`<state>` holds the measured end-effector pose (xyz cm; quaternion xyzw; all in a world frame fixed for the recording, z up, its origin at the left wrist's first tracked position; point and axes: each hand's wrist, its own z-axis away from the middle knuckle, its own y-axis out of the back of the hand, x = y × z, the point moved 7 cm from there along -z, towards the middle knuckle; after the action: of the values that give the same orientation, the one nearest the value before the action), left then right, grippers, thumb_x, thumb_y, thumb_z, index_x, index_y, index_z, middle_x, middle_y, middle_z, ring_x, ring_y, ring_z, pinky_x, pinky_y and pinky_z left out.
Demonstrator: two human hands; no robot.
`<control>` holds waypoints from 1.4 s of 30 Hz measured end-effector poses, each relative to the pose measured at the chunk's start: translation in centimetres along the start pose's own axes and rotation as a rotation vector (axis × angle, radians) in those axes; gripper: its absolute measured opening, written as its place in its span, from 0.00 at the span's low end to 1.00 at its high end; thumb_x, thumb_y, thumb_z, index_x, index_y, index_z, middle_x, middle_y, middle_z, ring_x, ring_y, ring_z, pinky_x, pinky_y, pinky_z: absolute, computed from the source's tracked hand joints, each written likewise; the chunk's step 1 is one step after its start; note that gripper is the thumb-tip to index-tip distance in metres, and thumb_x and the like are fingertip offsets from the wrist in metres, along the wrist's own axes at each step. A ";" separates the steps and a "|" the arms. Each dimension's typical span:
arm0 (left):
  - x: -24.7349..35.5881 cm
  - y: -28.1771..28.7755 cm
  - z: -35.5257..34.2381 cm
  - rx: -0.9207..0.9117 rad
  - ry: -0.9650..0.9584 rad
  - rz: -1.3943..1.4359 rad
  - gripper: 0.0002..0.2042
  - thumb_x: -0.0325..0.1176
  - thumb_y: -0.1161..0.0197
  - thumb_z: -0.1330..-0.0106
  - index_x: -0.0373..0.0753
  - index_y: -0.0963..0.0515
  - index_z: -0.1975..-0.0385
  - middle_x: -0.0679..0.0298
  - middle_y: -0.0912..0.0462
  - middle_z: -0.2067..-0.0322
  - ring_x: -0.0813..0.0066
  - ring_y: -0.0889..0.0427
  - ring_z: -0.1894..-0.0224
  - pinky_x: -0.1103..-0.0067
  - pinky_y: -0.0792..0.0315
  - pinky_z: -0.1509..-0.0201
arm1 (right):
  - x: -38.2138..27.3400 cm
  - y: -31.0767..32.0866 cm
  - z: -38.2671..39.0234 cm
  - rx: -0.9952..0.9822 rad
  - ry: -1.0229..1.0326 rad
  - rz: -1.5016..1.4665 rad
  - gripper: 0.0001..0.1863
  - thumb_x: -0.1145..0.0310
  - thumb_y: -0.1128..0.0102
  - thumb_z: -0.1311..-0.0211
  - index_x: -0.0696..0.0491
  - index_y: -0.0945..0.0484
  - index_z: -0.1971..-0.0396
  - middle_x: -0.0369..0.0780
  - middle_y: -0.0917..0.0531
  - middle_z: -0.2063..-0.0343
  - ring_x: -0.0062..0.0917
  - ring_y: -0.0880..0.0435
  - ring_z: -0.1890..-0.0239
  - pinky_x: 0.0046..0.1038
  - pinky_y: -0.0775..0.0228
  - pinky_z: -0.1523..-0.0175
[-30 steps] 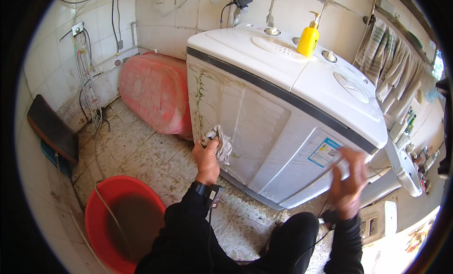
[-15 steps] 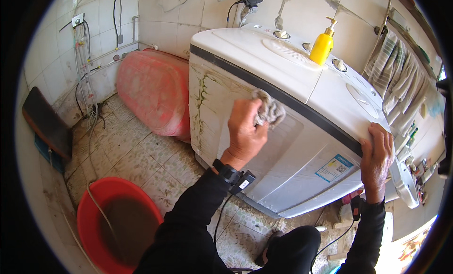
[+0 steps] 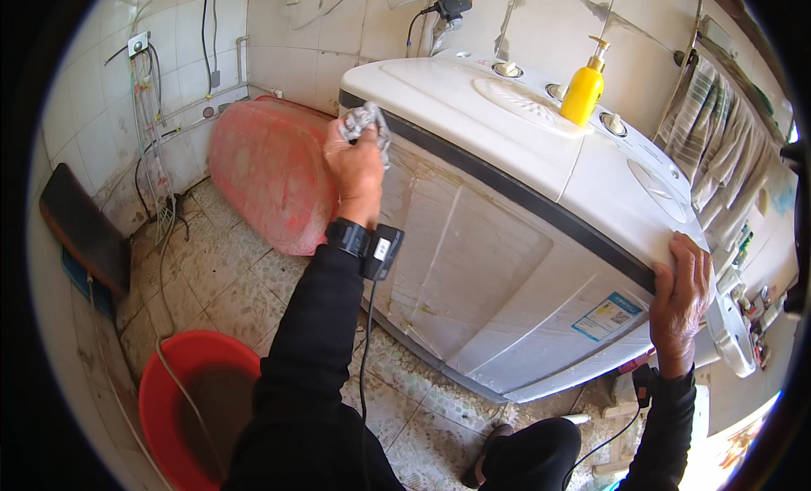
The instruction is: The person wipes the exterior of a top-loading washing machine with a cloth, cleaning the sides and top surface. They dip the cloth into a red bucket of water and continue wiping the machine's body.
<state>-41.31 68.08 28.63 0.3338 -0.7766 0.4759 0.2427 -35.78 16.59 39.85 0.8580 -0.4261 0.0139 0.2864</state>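
Observation:
A white twin-tub washing machine (image 3: 515, 263) with a dark band under its lid stands before me. My left hand (image 3: 356, 171) grips a crumpled grey rag (image 3: 369, 123) against the machine's far left corner, at the dark band. Brownish streaks and grime mark the side panel below. At the near right corner, my right hand (image 3: 681, 297) rests with its fingers stretched over the lid's edge and the thumb on the side; it holds nothing. A yellow pump bottle (image 3: 583, 90) stands upright on top, beside the control knobs.
A red tub (image 3: 198, 343) of murky water, with a hose running into it, sits at the lower left. A large pink-red plastic basin (image 3: 274, 170) leans behind the machine's left side. Cloths (image 3: 718, 144) hang at the right, above a white washbasin (image 3: 732, 335).
My left hand has moved the rag leftward and up along the panel to the machine's left corner. My right hand stays at the right corner.

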 end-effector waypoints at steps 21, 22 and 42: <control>7.0 -4.1 7.3 -0.471 -0.728 -0.438 0.14 0.24 0.28 0.42 0.35 0.20 0.57 0.51 0.22 0.65 0.46 0.18 0.60 0.58 0.23 0.56 | -0.9 -0.1 0.0 0.034 0.032 0.043 0.15 0.69 0.36 0.26 0.61 0.18 0.46 0.52 0.14 0.44 0.49 0.16 0.43 0.50 0.22 0.37; 7.0 -3.7 6.8 -0.415 -0.713 -0.471 0.15 0.24 0.28 0.43 0.36 0.18 0.56 0.52 0.21 0.64 0.46 0.18 0.60 0.58 0.23 0.56 | -0.9 0.0 0.0 0.032 0.042 0.035 0.15 0.68 0.36 0.26 0.61 0.18 0.46 0.52 0.14 0.44 0.49 0.16 0.44 0.50 0.22 0.37; 6.8 -2.9 1.5 -0.383 -0.638 -0.816 0.14 0.26 0.28 0.40 0.34 0.12 0.53 0.51 0.16 0.61 0.50 0.14 0.58 0.62 0.21 0.53 | -1.0 0.2 0.0 0.073 0.063 0.039 0.16 0.69 0.34 0.28 0.61 0.18 0.47 0.53 0.14 0.45 0.48 0.16 0.45 0.49 0.22 0.39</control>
<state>-43.72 63.82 34.39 0.6853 -0.6920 0.0689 0.2164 -36.52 17.25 39.67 0.8585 -0.4327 0.0621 0.2680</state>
